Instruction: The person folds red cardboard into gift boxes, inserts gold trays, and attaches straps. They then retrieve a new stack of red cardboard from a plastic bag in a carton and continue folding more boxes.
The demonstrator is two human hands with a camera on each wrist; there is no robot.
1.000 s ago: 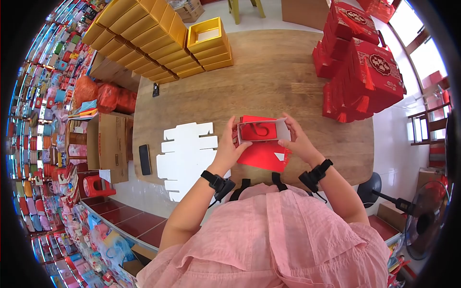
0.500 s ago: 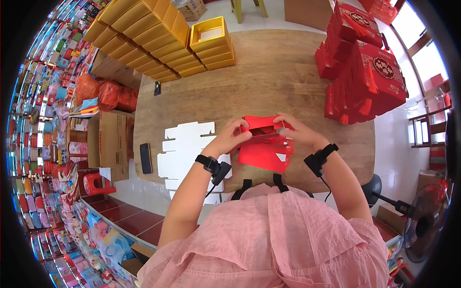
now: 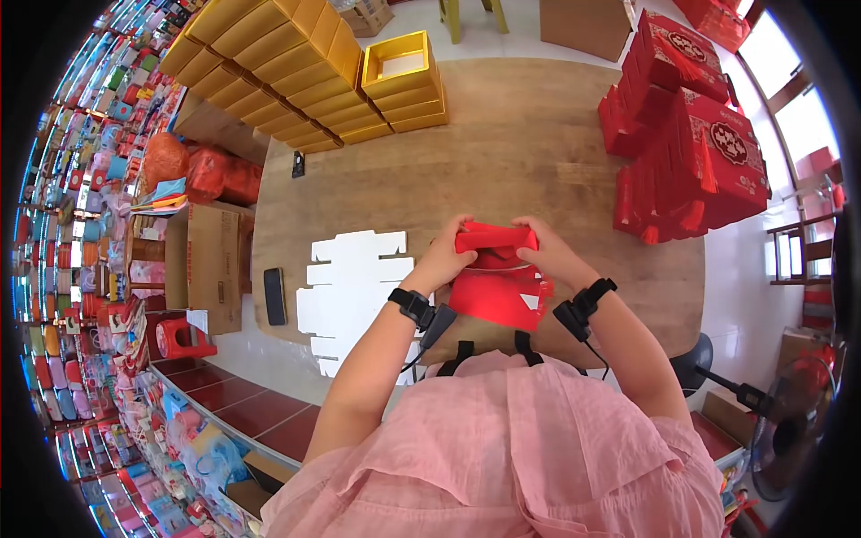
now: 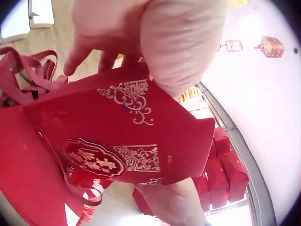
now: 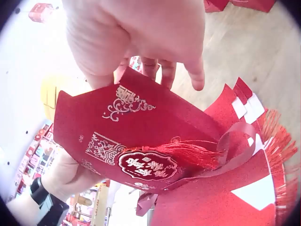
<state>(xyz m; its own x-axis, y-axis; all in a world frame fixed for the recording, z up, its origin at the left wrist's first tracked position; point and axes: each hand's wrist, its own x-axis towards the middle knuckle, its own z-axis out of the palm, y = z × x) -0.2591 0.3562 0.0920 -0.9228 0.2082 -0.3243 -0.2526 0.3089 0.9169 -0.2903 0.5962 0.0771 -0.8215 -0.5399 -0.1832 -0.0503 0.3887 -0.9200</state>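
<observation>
A red paper gift box (image 3: pixel 495 238) with gold print and an oval label is held up between both hands, its red flaps standing at the top. My left hand (image 3: pixel 447 257) grips the box's left end, thumb on the near side and fingers toward the back. At the right end my right hand (image 3: pixel 550 253) holds it the same way. A red tassel (image 5: pixel 188 153) and a ribbon loop (image 5: pixel 242 136) hang by the label in the right wrist view. Flat red card pieces (image 3: pixel 491 300) with white corners and tassels lie beneath on the table.
White die-cut cardboard (image 3: pixel 354 291) lies left of the hands, with a black phone (image 3: pixel 274 296) beyond it. Stacked gold boxes (image 3: pixel 296 72) stand at the back left of the wooden table (image 3: pixel 502 152). Finished-looking red boxes (image 3: pixel 691 161) are piled at the right edge.
The box's pale open inside faced up a second ago; now red flaps cover much of that opening. Both hands have shifted their hold, and the head view has moved slightly.
</observation>
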